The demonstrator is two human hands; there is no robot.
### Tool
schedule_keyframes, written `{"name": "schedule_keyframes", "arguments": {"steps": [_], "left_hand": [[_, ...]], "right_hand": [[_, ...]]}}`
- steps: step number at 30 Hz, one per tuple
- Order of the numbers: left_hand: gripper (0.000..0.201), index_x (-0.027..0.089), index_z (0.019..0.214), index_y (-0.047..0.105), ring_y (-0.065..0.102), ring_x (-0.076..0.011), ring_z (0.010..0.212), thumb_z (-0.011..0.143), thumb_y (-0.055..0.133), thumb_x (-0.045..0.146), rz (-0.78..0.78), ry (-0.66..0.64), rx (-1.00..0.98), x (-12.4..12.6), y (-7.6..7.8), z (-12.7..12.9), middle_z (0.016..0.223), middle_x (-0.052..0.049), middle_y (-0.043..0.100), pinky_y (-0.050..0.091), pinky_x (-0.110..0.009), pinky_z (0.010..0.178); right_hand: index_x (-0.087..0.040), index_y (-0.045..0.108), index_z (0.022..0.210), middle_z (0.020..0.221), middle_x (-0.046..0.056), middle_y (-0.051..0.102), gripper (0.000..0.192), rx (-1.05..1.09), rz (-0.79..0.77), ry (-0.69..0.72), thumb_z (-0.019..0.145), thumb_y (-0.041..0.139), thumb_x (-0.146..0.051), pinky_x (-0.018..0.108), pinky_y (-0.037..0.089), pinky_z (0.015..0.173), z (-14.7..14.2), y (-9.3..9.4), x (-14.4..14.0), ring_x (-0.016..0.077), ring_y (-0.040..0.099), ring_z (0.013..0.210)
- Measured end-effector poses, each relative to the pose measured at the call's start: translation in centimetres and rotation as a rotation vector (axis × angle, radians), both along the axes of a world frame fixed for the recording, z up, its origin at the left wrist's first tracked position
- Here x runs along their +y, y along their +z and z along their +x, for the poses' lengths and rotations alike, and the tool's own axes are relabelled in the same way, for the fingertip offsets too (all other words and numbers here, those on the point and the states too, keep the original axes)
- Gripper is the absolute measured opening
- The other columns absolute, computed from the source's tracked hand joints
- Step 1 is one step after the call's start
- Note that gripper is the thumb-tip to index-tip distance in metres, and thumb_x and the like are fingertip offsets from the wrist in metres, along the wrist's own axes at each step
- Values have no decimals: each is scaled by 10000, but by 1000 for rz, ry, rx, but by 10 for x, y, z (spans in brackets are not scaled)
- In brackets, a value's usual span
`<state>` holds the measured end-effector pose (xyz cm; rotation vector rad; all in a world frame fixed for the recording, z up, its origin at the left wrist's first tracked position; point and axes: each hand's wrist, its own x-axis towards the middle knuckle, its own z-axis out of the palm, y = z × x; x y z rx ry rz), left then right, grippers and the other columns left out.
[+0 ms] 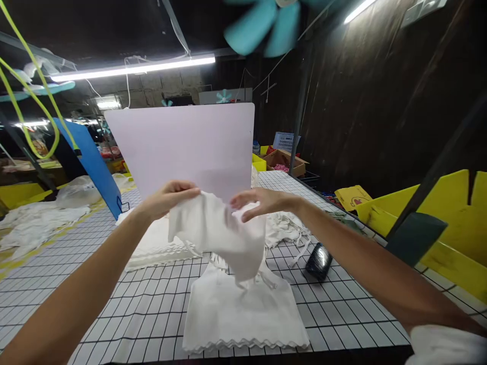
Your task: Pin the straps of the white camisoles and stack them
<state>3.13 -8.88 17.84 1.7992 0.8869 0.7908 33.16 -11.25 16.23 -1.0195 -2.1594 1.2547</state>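
Observation:
Both my hands hold one white cloth piece (pixel 220 235) up above the table. My left hand (pixel 167 197) pinches its upper left edge, and my right hand (pixel 262 202) grips its upper right edge. The cloth hangs crumpled between them. Under it lies a neat stack of white cloth pieces (pixel 243 314) with a scalloped front edge. A second white stack (pixel 155 248) sits further back to the left. A loose heap of white pieces (pixel 283 228) lies behind my right hand.
The table (pixel 114 304) has a white surface with a black grid. An upright pale board (pixel 182 147) stands behind the cloth. A dark shiny object (pixel 318 261) lies at right. Yellow bins (pixel 437 223) line the right edge. A blue panel (pixel 93 162) and more white fabric (pixel 34 223) are at left.

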Motion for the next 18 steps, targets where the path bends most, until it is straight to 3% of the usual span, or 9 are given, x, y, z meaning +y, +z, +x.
{"name": "schedule_keyframes", "arguments": {"steps": [3, 5, 8, 10, 14, 16, 18], "left_hand": [[380, 137, 746, 685, 515, -88, 513, 772, 788, 502, 49, -137, 166, -12, 7, 28, 614, 7, 579, 393, -173, 451], [397, 141, 719, 662, 513, -87, 497, 766, 785, 516, 23, -122, 142, -15, 14, 31, 596, 13, 573, 394, -174, 439], [408, 154, 740, 664, 565, -103, 520, 747, 786, 543, -24, -22, 68, -10, 24, 11, 638, 2, 626, 440, -181, 455], [389, 169, 792, 685, 604, -120, 549, 724, 807, 531, -31, 0, 130, -6, 27, -11, 677, -7, 667, 472, -187, 476], [350, 185, 822, 713, 616, -131, 555, 730, 803, 510, 24, -87, 369, -2, 18, -42, 654, -12, 675, 474, -184, 473], [390, 175, 738, 685, 592, -123, 535, 753, 761, 557, 76, -92, 342, -2, 11, -47, 629, -18, 649, 466, -189, 465], [485, 169, 657, 630, 541, -115, 482, 761, 705, 637, 192, 4, 238, 1, 8, -49, 577, -20, 599, 441, -206, 435]], "right_hand": [[-180, 708, 1142, 1113, 59, 717, 551, 265, -67, 104, 676, 878, -419, 287, 521, 873, -39, -13, 1, 158, 656, 977], [-137, 739, 1010, 956, 45, 733, 469, 267, -172, 147, 677, 875, -438, 257, 528, 775, -46, -21, 4, 136, 663, 836], [-118, 754, 871, 854, 36, 732, 412, 49, -247, 151, 648, 893, -435, 232, 519, 699, -26, -27, 6, 130, 657, 761], [-114, 747, 821, 823, 37, 724, 419, -4, -234, 82, 645, 888, -467, 229, 512, 661, -2, -28, 6, 131, 651, 731], [-120, 680, 710, 662, -16, 601, 455, 237, -93, -135, 653, 869, -530, 190, 382, 505, 35, -23, 4, 73, 521, 581], [-127, 639, 661, 609, -39, 519, 466, 313, -27, -185, 634, 882, -524, 190, 323, 482, 44, -16, 0, 56, 449, 550], [-140, 618, 642, 605, -40, 496, 474, 319, 25, -192, 629, 879, -536, 204, 321, 490, 50, -6, -3, 62, 431, 554]]}}
